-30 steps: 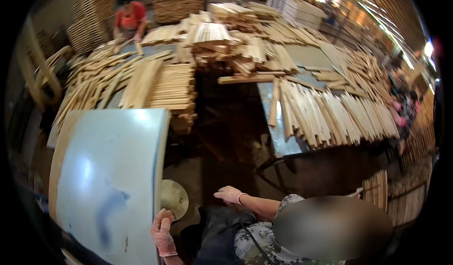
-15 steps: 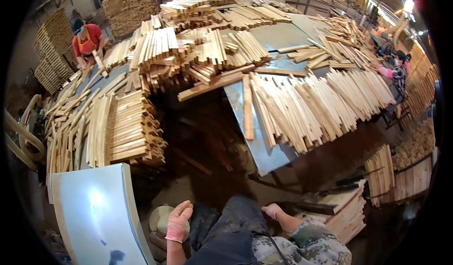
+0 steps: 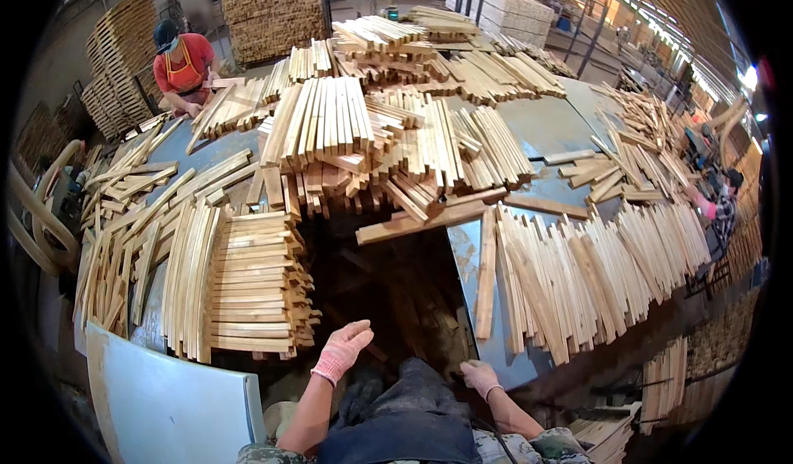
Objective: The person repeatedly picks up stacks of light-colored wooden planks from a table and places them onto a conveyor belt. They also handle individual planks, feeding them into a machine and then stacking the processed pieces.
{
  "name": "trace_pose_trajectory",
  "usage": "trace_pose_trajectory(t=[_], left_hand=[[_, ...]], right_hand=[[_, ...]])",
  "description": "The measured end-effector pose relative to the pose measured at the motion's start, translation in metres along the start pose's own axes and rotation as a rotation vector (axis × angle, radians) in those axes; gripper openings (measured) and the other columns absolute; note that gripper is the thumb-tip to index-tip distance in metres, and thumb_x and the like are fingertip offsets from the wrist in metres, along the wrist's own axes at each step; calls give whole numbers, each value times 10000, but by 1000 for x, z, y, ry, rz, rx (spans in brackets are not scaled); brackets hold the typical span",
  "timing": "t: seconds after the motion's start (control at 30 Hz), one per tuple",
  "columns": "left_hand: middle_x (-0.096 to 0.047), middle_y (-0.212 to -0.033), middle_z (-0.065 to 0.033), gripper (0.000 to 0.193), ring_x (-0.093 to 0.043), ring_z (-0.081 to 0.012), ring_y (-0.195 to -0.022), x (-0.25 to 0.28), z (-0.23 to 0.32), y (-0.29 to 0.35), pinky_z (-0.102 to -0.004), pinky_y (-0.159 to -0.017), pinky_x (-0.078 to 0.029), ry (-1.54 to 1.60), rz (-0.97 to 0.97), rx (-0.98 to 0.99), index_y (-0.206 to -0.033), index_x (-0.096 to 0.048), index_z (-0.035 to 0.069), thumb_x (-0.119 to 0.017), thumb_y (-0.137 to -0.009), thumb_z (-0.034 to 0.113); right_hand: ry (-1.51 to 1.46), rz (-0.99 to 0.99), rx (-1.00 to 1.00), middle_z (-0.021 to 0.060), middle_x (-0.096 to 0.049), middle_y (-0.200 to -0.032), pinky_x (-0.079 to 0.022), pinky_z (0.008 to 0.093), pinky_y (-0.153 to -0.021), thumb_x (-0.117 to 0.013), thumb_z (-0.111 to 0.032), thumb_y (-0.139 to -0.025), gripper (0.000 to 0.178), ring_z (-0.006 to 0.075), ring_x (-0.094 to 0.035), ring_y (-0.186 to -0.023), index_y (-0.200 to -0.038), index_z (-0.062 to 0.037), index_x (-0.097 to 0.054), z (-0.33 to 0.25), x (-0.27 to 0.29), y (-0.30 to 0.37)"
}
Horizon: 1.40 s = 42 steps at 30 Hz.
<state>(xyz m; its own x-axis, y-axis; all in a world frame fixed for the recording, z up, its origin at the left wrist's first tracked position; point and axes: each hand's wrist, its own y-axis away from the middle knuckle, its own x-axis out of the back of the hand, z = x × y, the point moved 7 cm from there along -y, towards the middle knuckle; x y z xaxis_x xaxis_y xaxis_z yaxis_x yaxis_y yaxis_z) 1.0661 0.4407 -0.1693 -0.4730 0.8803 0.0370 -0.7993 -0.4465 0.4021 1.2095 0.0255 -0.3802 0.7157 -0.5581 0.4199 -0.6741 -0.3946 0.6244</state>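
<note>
Crosswise wood strips [image 3: 252, 286] are lying ahead-left of the nearer left hand [image 3: 344, 352], which is hanging empty, fingers slightly bent; right hand [image 3: 481, 378] is hanging half-curled, contents unclear.

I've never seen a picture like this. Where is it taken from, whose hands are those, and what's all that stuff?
There is no machine arm here: a person works with their own hands. A wide fisheye camera on their head looks down, so straight edges bend. The gloved left hand reaches forward and appears to hold nothing. The gloved right hand is beside the blue-grey table; its curled fingers make it hard to tell whether it holds or touches anything. On that table lies a row of wooden slats. To the left is a stack of slats, with a pale blue panel nearer the person. A co-worker in red stands beyond.
</note>
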Motion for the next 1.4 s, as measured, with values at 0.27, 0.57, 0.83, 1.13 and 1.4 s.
trace_pose_trajectory(t=[0.27, 0.57, 0.83, 1.13, 1.4], left_hand=[[-748, -1314, -97, 481, -686, -197, -1231, 123, 100, -112, -328, -1103, -518, 210, 256, -165, -1440, -668, -5, -783, -1020, 200], [-560, -1585, -239, 670, -573, -306, -1435, 374, 177, -309, -391, -1196, -459, 51, 711, -320, -1607, -448, -58, -726, -1034, 150], [-568, -1577, -246, 964, -576, -301, -1426, 424, 208, -484, -405, -1198, -436, -222, 623, 143, -1597, -451, -86, -799, -926, 514], [-726, -1299, -166, 664, -697, -227, -1137, 371, 275, -514, -353, -997, -558, -302, 324, 49, -1425, -622, -32, -817, -933, 369], [-480, -1652, -154, 1111, -524, -270, -1449, 355, 243, -553, -400, -1179, -471, 29, 260, -48, -1748, -224, 93, -888, -870, 243]], right_hand=[[-488, -163, 143, -69, -483, -776, -418, 259, -582, -658, -213, -1050, 181, 61, -503, -671, -911, -115, -595, -341, 29, -102], [-177, 25, 545, 35, -605, -915, -472, 320, -724, -689, -322, -1005, 407, 144, -558, -822, -1284, -30, -642, -662, 92, -290], [53, 16, 464, 130, -709, -1029, -535, 369, -826, -664, -393, -1040, 527, 183, -623, -885, -1388, 1, -613, -793, 100, -437], [415, -132, 288, 278, -664, -1403, -464, 471, -1157, -460, -650, -1087, 786, 386, -643, -1323, -1448, 27, -628, -839, 85, -479], [486, -112, 211, 276, -741, -1162, -537, 480, -1039, -578, -709, -1008, 840, 374, -720, -1147, -1254, 89, -673, -864, 69, -475]])
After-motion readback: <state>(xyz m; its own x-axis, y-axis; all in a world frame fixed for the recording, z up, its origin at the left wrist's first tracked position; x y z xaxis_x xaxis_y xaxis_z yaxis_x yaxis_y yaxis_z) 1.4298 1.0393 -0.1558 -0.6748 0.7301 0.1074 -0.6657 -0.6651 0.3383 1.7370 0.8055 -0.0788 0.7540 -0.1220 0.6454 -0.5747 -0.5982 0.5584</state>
